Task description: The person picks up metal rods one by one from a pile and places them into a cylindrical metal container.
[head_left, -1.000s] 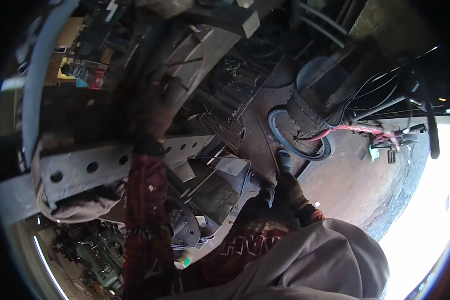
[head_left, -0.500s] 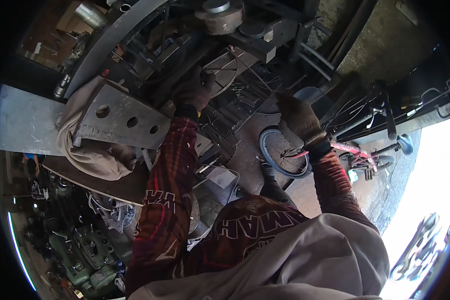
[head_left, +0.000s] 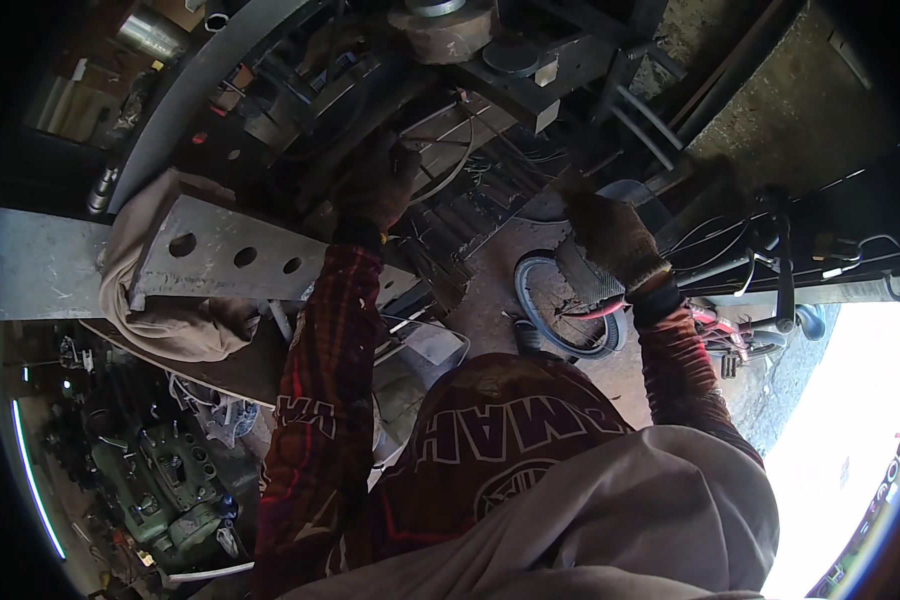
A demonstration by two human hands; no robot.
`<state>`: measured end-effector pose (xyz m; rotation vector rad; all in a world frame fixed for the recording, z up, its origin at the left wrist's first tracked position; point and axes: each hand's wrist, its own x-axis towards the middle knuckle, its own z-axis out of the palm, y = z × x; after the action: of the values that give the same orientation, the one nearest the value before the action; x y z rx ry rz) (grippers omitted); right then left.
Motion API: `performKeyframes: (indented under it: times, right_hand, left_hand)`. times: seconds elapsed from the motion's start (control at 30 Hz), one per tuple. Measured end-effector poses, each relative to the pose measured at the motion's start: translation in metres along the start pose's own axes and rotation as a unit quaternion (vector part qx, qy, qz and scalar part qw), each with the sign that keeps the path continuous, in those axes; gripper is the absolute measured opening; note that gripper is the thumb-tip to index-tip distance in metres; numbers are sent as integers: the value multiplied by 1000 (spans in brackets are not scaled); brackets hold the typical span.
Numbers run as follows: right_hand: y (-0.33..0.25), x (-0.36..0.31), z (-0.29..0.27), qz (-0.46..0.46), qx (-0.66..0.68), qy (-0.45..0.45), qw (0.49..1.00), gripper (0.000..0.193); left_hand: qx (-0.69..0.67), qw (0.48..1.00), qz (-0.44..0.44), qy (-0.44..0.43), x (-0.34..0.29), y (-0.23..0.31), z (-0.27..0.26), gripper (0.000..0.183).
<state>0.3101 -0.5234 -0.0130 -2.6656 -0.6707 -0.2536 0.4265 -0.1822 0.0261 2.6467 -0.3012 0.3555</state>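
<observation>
Head view, left hand (head_left: pixel 375 190) beyond holed beam (head_left: pixel 213 260), right hand (head_left: pixel 610 240) blocking mesh basket (head_left: pixel 582 275), can't tell either grip

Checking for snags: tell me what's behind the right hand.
Behind the right hand, a round textured container shows in part, with a bicycle wheel lower in view. The hand covers much of that container; anything held is lost in shadow.

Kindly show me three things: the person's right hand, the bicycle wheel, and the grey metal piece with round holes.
Right hand (head_left: pixel 611 238), head view: middle of its gloved part.
Bicycle wheel (head_left: pixel 531 320), head view: lower-left side of its tyre.
Grey metal piece (head_left: pixel 213 251), head view: bare face between two round holes.
</observation>
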Motion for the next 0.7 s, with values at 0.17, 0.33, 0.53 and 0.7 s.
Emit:
performKeyframes:
  times: [0.17, 0.33, 0.53, 0.7]
  right_hand:
    - [-12, 10, -15, 141, 256, -125, 948, 44]
    - [-4, 6, -2, -27, 180, -19, 983, 40]
    - [-76, 14, 17, 399, 715, 16, 574, 51]
    - [-187, 58, 97, 345, 809, 138, 455, 51]
  left_hand:
    - [35, 999, 5, 41, 0, -7, 5, 32]
    - [23, 999, 13, 42, 2, 0, 2, 34]
    - [62, 998, -7, 27, -1, 1, 1, 35]
    - [58, 998, -37, -10, 0, 6, -2, 37]
